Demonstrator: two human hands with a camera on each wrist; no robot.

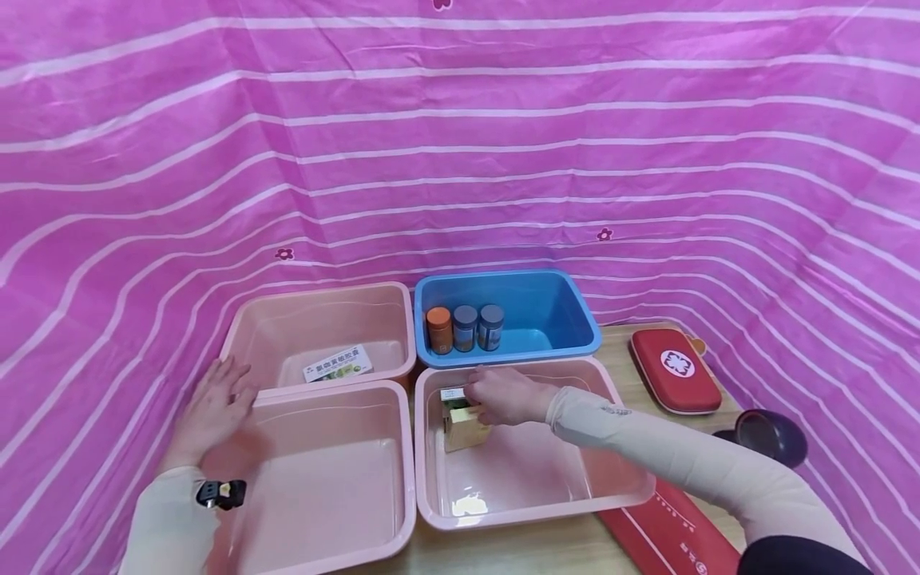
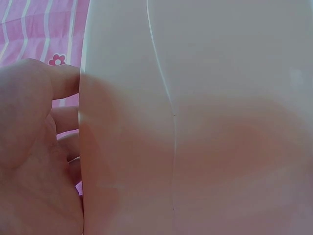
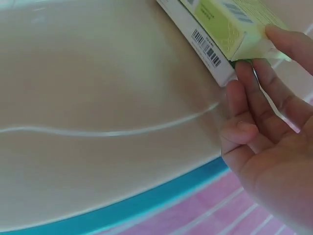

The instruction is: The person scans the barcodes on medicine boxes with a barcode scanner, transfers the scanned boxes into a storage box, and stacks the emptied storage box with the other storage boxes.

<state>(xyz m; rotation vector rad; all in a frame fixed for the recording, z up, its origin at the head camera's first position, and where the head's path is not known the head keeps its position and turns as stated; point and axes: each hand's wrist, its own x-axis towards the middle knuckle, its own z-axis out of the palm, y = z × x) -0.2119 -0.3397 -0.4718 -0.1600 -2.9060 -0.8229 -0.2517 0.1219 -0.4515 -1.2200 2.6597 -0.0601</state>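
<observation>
My right hand (image 1: 506, 395) reaches into the front right pink bin (image 1: 532, 471). Between thumb and fingers it pinches a pale yellow-green carton (image 1: 465, 431), whose end flap shows in the right wrist view. Against that carton lies a white medicine box (image 3: 205, 49) with a barcode, close to the bin's wall. My left hand (image 1: 216, 411) rests by the left rim of the front left pink bin (image 1: 323, 495). In the left wrist view its fingertips are hidden behind the bin's wall.
The back left pink bin (image 1: 287, 323) contains a white-and-green medicine box (image 1: 338, 364). Three capped jars (image 1: 464, 328) stand in the blue bin (image 1: 535, 319). At right are a red zip case (image 1: 672, 383), a black rounded object (image 1: 772, 438) and a flat red package (image 1: 668, 527).
</observation>
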